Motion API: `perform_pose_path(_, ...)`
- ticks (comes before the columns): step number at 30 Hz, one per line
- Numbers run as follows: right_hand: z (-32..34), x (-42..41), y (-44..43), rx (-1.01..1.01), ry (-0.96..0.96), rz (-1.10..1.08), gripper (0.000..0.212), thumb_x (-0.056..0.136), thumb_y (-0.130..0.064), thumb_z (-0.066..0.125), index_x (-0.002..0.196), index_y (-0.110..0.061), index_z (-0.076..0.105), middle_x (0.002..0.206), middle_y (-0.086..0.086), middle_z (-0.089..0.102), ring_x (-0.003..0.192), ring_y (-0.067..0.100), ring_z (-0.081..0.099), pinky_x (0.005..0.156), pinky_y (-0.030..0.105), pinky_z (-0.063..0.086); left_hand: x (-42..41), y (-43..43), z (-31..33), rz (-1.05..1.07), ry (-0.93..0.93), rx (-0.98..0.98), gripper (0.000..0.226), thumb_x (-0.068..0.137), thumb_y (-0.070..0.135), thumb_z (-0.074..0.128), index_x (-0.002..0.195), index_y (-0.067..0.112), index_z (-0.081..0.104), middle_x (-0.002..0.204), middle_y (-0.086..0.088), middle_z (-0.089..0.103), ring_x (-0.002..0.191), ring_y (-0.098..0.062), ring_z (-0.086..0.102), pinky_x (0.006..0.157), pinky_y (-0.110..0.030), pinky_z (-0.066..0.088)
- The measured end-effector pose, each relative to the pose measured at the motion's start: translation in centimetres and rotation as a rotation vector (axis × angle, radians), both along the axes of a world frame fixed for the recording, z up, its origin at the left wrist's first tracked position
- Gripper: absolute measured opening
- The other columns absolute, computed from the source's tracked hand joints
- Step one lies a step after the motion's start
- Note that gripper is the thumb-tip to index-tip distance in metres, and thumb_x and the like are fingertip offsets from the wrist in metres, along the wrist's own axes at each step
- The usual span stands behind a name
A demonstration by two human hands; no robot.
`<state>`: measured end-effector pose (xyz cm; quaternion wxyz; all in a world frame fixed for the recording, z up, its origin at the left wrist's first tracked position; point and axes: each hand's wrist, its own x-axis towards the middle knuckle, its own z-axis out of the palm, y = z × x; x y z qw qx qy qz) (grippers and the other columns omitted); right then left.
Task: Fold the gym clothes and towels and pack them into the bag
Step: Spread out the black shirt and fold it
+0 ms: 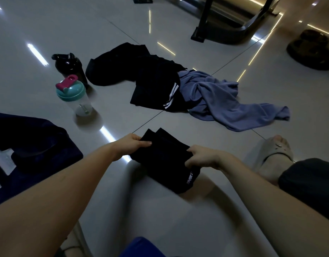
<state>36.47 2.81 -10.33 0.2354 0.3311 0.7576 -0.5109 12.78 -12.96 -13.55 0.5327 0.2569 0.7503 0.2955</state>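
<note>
Gripping opposite ends of the folded black garment (160, 156) at lower centre, the left hand (134, 144) and right hand (202, 157) kept its layers together, while the navy bag (30, 145) waited at left, presumably for packing.

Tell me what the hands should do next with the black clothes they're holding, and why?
Probably carry the black garment left to the dark blue bag. The left hand and the right hand both grip it, and it already looks folded small, so packing seems next.
</note>
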Motion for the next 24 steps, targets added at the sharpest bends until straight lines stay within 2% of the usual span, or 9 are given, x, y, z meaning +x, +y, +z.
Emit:
perform_pose_path(4,-1.2,1.6,1.3,-0.196,-0.015,-0.183,0.009,0.08,0.004,0.064,0.085,-0.005,0.065,0.077,0.013,0.066,0.076,0.026,0.065,0.079,0.044,0.057,0.6,0.4,-0.9,0.05,0.039,0.036,0.032,0.098,0.034,0.065,0.105,0.004,0.074,0.088,-0.01,0.077,0.072,-0.021,0.074,0.06,-0.026,0.056)
perform_pose_path(6,-2.3,2.3,1.6,-0.194,0.003,-0.275,0.009,0.086,0.004,0.061,0.091,-0.001,0.066,0.081,0.016,0.069,0.078,0.03,0.069,0.084,0.048,0.058,1.2,1.2,-1.3,0.081,0.082,0.088,0.027,0.1,0.032,0.063,0.106,0.008,0.074,0.096,-0.012,0.077,0.086,-0.027,0.075,0.076,-0.036,0.06)
perform_pose_path(8,-3.5,2.8,1.7,-0.145,0.016,-0.404,0.011,0.094,-0.002,0.059,0.101,0.0,0.068,0.085,0.018,0.071,0.075,0.031,0.07,0.077,0.045,0.061,1.6,1.9,-1.7,0.115,0.156,0.132,0.025,0.099,0.031,0.063,0.103,0.009,0.073,0.098,-0.015,0.076,0.091,-0.032,0.073,0.085,-0.044,0.058)
perform_pose_path(10,-4.5,3.0,1.6,-0.075,0.003,-0.489,0.015,0.1,-0.01,0.054,0.105,-0.002,0.066,0.082,0.016,0.069,0.064,0.028,0.067,0.06,0.036,0.06,1.7,2.8,-2.4,0.125,0.24,0.158,0.02,0.096,0.032,0.067,0.094,0.014,0.072,0.09,-0.011,0.075,0.086,-0.031,0.072,0.082,-0.047,0.058)
perform_pose_path(13,-6.1,3.1,1.5,0.069,-0.001,-0.527,0.019,0.104,-0.016,0.05,0.097,-0.004,0.062,0.077,0.018,0.061,0.056,0.029,0.061,0.05,0.033,0.053,1.9,4.0,-3.4,0.124,0.37,0.156,0.018,0.092,0.035,0.069,0.083,0.019,0.068,0.08,-0.001,0.072,0.078,-0.021,0.07,0.075,-0.04,0.057)
perform_pose_path(16,-7.6,3.2,1.7,0.257,-0.027,-0.463,0.03,0.103,-0.025,0.05,0.079,-0.009,0.059,0.072,0.014,0.062,0.073,0.037,0.068,0.065,0.045,0.055,2.2,5.2,-4.5,0.093,0.462,0.09,0.028,0.098,0.037,0.059,0.084,0.013,0.067,0.078,-0.004,0.069,0.074,-0.02,0.065,0.069,-0.035,0.052)
perform_pose_path(18,-8.3,3.2,1.7,0.319,-0.054,-0.421,0.039,0.104,-0.027,0.048,0.068,-0.014,0.051,0.071,0.013,0.061,0.08,0.034,0.066,0.069,0.04,0.049,2.3,5.7,-5.4,0.069,0.51,0.029,0.036,0.101,0.037,0.051,0.086,0.007,0.064,0.075,-0.007,0.065,0.071,-0.024,0.061,0.064,-0.034,0.045)
perform_pose_path(20,-8.6,3.0,1.7,0.367,-0.096,-0.381,0.038,0.105,-0.03,0.045,0.073,-0.013,0.052,0.092,0.022,0.068,0.094,0.035,0.066,0.074,0.035,0.043,2.3,6.0,-6.1,0.039,0.574,-0.03,0.038,0.103,0.037,0.046,0.083,0.007,0.06,0.074,-0.006,0.062,0.074,-0.027,0.061,0.064,-0.035,0.042)
perform_pose_path(24,-8.9,2.6,1.5,0.458,-0.22,-0.305,0.044,0.108,-0.037,0.036,0.113,-0.002,0.063,0.125,0.024,0.064,0.117,0.038,0.06,0.09,0.038,0.046,2.4,6.2,-6.9,-0.073,0.74,-0.095,0.04,0.106,0.035,0.037,0.076,0.012,0.05,0.074,-0.004,0.057,0.078,-0.03,0.059,0.066,-0.035,0.041)
